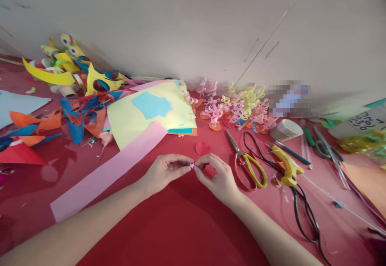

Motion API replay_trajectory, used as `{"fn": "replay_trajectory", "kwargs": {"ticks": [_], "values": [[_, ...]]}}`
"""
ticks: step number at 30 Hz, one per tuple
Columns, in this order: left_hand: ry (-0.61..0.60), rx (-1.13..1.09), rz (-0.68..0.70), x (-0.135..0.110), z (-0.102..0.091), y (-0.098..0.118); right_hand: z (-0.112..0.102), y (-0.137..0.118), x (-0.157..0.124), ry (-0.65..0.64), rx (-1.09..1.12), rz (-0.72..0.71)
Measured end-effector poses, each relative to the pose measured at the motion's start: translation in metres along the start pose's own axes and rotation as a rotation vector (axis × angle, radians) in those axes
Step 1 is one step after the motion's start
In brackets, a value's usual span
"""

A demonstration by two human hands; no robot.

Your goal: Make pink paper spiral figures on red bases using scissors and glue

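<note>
Left hand: my left hand (pixel 164 171) has thumb and forefinger pressed together on the left edge of the small pink paper piece (pixel 192 165); the other fingers are curled under.
Right hand: my right hand (pixel 218 177) pinches the same scrap from the other side, so the fingertips of both hands nearly meet.
Where the piece is: held between my two pinches, just above the red table (pixel 181 234), mostly hidden by my fingers. I cannot tell whether it is folded or rolled.
Step in hand: as I judge it, I am shaping this tiny bit of paper between my fingertips, a fold or a curl, with nothing set down.
What the next move calls for: a light, even squeeze from both sides. The scrap is so small that a hard press would crush it and a loose one would drop it.
Just beyond my fingertips: a red paper circle (pixel 202 148) lies flat on the table.
Left of my grip: a long pink paper strip (pixel 105 175) runs under my left wrist toward a stack of coloured sheets (pixel 169 113).
Right of my grip: red-and-yellow scissors (pixel 249 169) lie just beside my right hand, then a yellow glue gun (pixel 286 165) with its black cord (pixel 304 213).
Far side: curled paper flowers (pixel 235 107) stand against the wall.
</note>
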State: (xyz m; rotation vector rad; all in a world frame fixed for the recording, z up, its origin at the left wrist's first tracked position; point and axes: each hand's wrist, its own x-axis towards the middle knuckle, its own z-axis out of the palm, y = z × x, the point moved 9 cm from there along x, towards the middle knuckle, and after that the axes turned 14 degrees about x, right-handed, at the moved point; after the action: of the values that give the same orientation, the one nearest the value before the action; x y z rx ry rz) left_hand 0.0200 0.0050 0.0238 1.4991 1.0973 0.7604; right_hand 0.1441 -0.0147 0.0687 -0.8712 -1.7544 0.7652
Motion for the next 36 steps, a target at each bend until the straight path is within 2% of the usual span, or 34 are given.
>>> {"fn": "replay_trajectory", "kwargs": {"ticks": [7,9,13,17,23,36], "values": [[0.004,0.045,-0.047,0.000,0.001,-0.006,-0.001,-0.006,0.001,0.018,-0.104,-0.032],[-0.003,0.048,-0.069,0.001,0.000,-0.007,-0.012,-0.002,0.004,0.071,-0.182,-0.011],[-0.004,0.068,-0.079,0.002,-0.002,-0.007,-0.048,0.024,0.010,0.211,-0.482,0.102],[-0.063,0.091,-0.047,0.002,0.003,-0.007,-0.069,0.056,0.009,0.214,-0.620,0.225],[-0.066,0.124,-0.023,0.002,0.003,-0.009,-0.069,0.072,0.005,0.177,-0.576,0.319],[-0.061,0.180,-0.051,0.000,0.000,-0.007,-0.073,0.069,0.003,0.248,-0.612,0.348]]}}
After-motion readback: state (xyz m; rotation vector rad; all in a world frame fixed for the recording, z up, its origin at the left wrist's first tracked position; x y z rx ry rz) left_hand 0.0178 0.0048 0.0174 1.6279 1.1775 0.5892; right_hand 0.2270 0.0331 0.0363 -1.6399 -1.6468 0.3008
